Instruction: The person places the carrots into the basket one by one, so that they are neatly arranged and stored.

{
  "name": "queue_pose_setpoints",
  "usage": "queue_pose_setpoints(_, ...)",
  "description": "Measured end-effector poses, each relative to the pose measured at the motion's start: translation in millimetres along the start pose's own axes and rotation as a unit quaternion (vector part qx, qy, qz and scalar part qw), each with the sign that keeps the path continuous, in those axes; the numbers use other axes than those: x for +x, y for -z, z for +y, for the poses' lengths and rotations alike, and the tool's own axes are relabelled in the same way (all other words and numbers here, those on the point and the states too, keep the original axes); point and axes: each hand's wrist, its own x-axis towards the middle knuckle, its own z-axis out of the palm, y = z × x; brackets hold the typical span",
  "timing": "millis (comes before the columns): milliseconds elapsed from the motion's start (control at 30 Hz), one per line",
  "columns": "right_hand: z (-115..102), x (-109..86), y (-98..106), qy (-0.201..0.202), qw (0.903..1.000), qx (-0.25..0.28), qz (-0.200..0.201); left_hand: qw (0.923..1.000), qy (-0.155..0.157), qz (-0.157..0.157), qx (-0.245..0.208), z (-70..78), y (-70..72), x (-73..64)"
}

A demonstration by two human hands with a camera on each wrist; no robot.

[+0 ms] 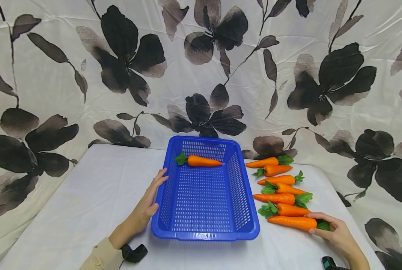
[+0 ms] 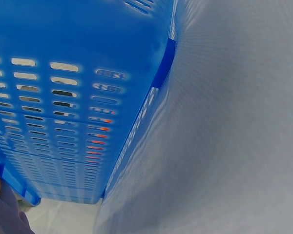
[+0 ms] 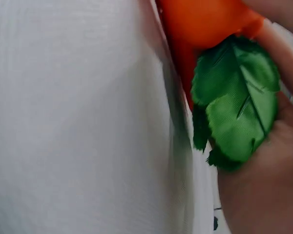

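Observation:
A blue plastic basket (image 1: 205,235) with slotted walls stands mid-table, one orange carrot (image 1: 204,161) with green leaves lying across its far end. Against the basket's left rim rests my left hand (image 1: 146,208), fingers extended along the side and thumb apart from them. In the left wrist view, part of that hand (image 2: 7,209) shows beside the slotted basket wall (image 2: 63,44). My right hand (image 1: 337,230) holds the nearest carrot (image 1: 293,222) near its leafy end, thumb on the near side and fingers on the far side. The leaves (image 3: 241,102) lie close to the palm in the right wrist view.
Several more carrots (image 1: 278,198) lie in a column right of the basket, their leafy ends pointing either way. A white cloth covers the table (image 1: 96,187). Behind it hangs a floral curtain (image 1: 194,82). Each wrist wears a black device (image 1: 134,253).

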Motion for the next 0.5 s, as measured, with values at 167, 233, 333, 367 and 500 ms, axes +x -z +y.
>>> queue_pose_setpoints(167,-8,0.9,5,-0.011,0.9998,-0.015,-0.004,1.0000,0.003,0.000,-0.002,-1.6,-1.2,-0.6)
queue_pose_setpoints(233,-11,1.6,7,-0.004,0.9997,-0.023,-0.004,1.0000,0.004,0.000,-0.002,-2.4,-1.3,-0.9)
queue_pose_setpoints(333,-14,3.4,10,0.017,0.9990,-0.041,-0.002,1.0000,0.003,0.000,0.000,-2.6,-0.9,-0.7)
queue_pose_setpoints(367,-16,4.2,11,0.026,0.9987,-0.045,-0.001,1.0000,0.003,0.000,0.001,-2.4,-0.7,-0.6)
queue_pose_setpoints(500,-20,8.0,14,0.060,0.9973,-0.041,-0.002,1.0000,0.005,0.000,0.003,-1.0,-0.1,-0.6)
